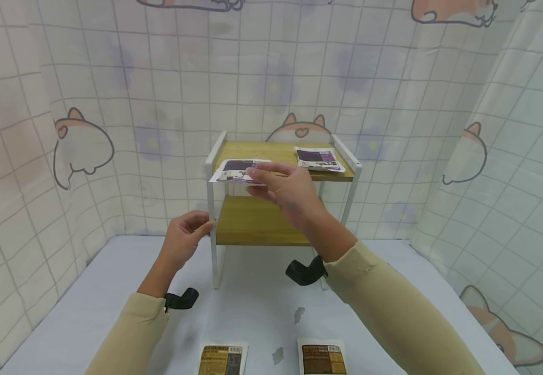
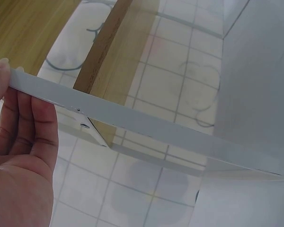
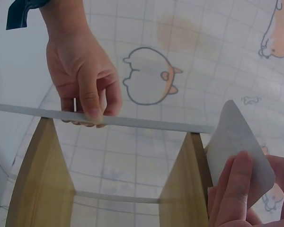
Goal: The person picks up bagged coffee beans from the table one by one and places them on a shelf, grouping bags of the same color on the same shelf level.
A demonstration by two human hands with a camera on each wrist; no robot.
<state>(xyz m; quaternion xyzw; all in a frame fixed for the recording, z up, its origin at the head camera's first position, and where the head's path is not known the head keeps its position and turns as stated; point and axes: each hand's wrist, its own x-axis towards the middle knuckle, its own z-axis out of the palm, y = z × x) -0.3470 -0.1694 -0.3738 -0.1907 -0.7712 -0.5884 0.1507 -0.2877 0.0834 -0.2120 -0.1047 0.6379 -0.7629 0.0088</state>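
Note:
A small two-tier shelf with wooden boards (image 1: 262, 221) and a white metal frame (image 2: 146, 124) stands ahead. My left hand (image 1: 184, 240) grips its front left leg between thumb and fingers, just below the top tier; the left wrist view shows the fingers (image 2: 43, 125) behind the bar. Over the left front of the top board, my right hand (image 1: 292, 192) pinches a flat white and purple packet (image 1: 234, 170). Its plain white underside (image 3: 234, 137) faces the right wrist camera. Whether it touches the board, I cannot tell. Another purple and white packet (image 1: 320, 159) lies at the top board's right.
Two brown and gold packets, one at left (image 1: 222, 359) and one at right (image 1: 322, 358), lie on the white table (image 1: 88, 307) near its front. Grey patches (image 1: 278, 355) mark the surface between them. Behind hangs a gridded curtain (image 1: 182, 78) with cartoon animals.

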